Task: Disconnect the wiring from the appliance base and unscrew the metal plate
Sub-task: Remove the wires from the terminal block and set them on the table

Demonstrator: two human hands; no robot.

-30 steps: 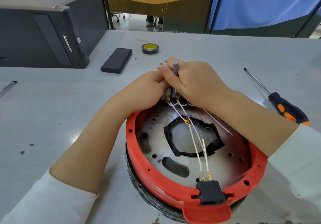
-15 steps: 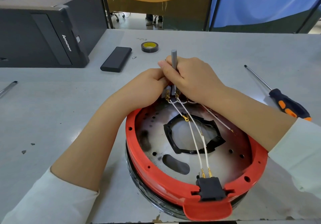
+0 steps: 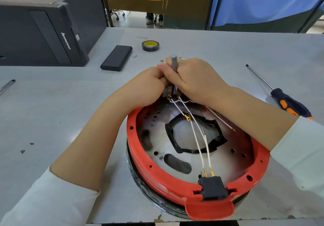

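terminal block at the far rim: small parts, thin leads

the appliance base (image 3: 154, 171) sits upside down on the grey table (image 3: 52, 111), red ring up, black plug socket (image 3: 213, 186) on the near rim. inside lies the metal plate (image 3: 226, 162), perforated, with scorch marks and a black-edged central opening.

both your hands meet at the far rim. your right hand (image 3: 196, 80) is wrapped round a slim grey driver (image 3: 174, 62), its top standing up above the knuckles; the tip is hidden under your fingers, so whether it sits on a screw cannot be told. your left hand (image 3: 147, 87) is curled in against the terminal block (image 3: 171, 92), pinching it steady as far as the view shows.

white wires (image 3: 198, 138) run from the block across the plate to gold spade terminals at the socket; one loose lead ends in a gold ring lug (image 3: 187, 117) over the opening.

handling, by judgement:
- wires look thin and limp, insulation slick. pull on the metal terminals, not the lead.
- the block looks small and brittle; support it close to the screw.
- the plate looks stiff and thin, edges probably sharp. lift by the rim of the opening or an oval slot.
- the base seems heavy enough to stay put, but brace the red ring when you bear down.

a larger orange-and-black screwdriver (image 3: 289, 103) lies to your right.
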